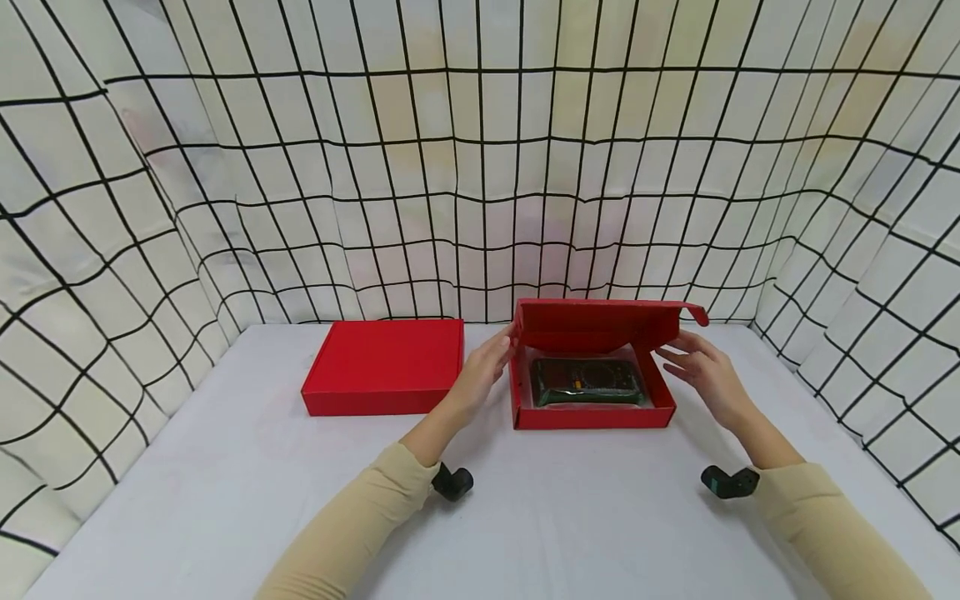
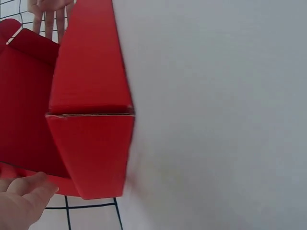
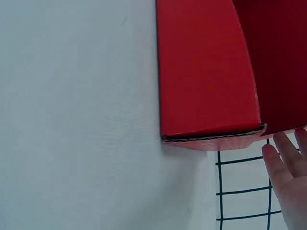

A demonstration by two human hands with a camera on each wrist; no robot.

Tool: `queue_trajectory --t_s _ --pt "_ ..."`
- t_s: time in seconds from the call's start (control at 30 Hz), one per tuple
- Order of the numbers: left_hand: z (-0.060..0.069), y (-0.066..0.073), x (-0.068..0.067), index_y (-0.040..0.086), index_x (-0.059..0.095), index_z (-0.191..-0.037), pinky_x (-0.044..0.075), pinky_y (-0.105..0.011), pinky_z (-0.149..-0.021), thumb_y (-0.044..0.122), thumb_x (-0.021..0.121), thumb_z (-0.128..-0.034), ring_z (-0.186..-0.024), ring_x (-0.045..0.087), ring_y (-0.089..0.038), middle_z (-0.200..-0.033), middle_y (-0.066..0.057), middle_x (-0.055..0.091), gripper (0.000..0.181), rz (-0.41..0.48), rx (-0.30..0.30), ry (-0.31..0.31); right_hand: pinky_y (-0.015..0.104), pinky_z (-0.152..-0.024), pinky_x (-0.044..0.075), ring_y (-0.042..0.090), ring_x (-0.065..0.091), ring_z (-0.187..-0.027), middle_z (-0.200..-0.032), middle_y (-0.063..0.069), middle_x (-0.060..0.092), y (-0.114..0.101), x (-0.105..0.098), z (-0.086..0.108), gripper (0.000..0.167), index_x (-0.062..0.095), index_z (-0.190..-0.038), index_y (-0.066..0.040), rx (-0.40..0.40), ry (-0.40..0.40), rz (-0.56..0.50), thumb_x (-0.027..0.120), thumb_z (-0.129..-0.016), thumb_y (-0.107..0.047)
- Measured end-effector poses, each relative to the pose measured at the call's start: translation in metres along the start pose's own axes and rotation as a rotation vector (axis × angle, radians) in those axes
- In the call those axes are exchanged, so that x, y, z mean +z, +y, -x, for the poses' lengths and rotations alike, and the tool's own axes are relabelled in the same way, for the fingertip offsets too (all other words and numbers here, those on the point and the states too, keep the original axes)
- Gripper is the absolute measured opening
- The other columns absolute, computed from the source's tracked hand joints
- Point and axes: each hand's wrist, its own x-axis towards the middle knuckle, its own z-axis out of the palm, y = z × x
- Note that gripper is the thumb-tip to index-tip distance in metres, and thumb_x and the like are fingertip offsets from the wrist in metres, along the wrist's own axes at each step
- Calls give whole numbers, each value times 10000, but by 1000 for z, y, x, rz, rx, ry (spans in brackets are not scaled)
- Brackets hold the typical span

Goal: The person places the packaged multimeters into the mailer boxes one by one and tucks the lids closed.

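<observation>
Closed box sat left of the open box. Left hand, fingers loosely straight, met its lid's left edge. Bagged device lay inside. Right hand, fingers spread, ungripping, was right. Lid probably needed light, even two-sided guidance.

A small, screened-off work booth, set up much like a recording station; pale hangings crossed by wavy black grid lines close it in at the back and along both sides; they rise directly behind a plain white worktop, and the same grid shows past its edge in both wrist views; a small black camera worn at each wrist suits such a station; whether a home, lab or office lies beyond the hangings cannot be told.
</observation>
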Motion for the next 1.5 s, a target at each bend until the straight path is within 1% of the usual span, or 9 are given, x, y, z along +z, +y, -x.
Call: queue_trajectory --t_s 0.17,0.4,0.5,0.67,0.87,0.97,1.13,1.3,1.5 --pt "-6 17 -1 88 276 -1624 233 -600 -1191 373 289 -1113 -1488 335 -357 -1646 -138 316 585 35 -10 34 229 -1025 472 101 568 -1240 -1408 -50 476 -9 -4 -3 504 254 -1589 -30 34 -40 -214 263 -1124 -222" --pt "-17 37 -1 103 293 -1604 289 -643 -1152 451 361 -1073 -1439 391 -435 -1611 -157 337 638 18 -56 82 330 -968 543 209 634 -1177 -1376 -17 547 -25 -9 -8 367 507 -1356 -200 38 -5 -386 249 -1122 -317" --pt "-22 43 -2 109 331 -1578 341 -661 -1112 457 414 -1046 -1409 416 -458 -1577 -153 377 641 2 -95 83 357 -927 568 212 645 -1158 -1381 10 542 -30 -12 -10 441 497 -1378 -194 44 -13 -333 249 -1114 -445" --pt "-30 51 -5 153 402 -1553 400 -662 -1063 457 527 -1008 -1386 448 -423 -1549 -119 437 637 -47 -149 68 313 -887 576 148 633 -1138 -1493 138 423 -41 -13 -17 671 352 -1535 -131 71 -11 -108 260 -1065 -601" --pt "-31 56 -6 165 471 -1529 447 -580 -1065 303 714 -941 -1455 372 -307 -1557 -91 458 651 -166 -87 103 301 -854 588 114 660 -1075 -1399 99 478 -48 -11 -23 439 457 -1393 -211 77 25 -60 366 -1086 -512" --pt "-31 56 -4 140 489 -1527 449 -546 -1077 274 705 -953 -1455 386 -295 -1547 -103 479 628 -229 -58 134 289 -845 588 99 661 -1063 -1342 40 503 -50 -10 -25 454 467 -1396 -186 82 44 -42 370 -1090 -506" --pt "-34 60 -2 125 495 -1535 450 -511 -1084 249 643 -993 -1436 437 -285 -1535 -111 502 575 -287 -45 173 251 -843 579 92 640 -1065 -1404 149 478 -51 -8 -25 684 355 -1523 14 77 81 -3 361 -1088 -514" --pt "-39 67 -1 127 499 -1530 500 -462 -1039 230 598 -1012 -1403 483 -281 -1523 -110 516 537 -402 -34 195 242 -827 580 89 627 -1054 -1441 223 435 -53 -7 -28 712 334 -1540 21 73 101 23 352 -1086 -526" --pt "-44 75 -5 158 480 -1541 553 -344 -790 209 523 -1021 -1265 580 -296 -1485 -121 554 524 -501 -42 158 236 -816 580 72 622 -1034 -1480 288 394 -56 -5 -29 766 288 -1556 56 89 120 54 325 -1083 -546"
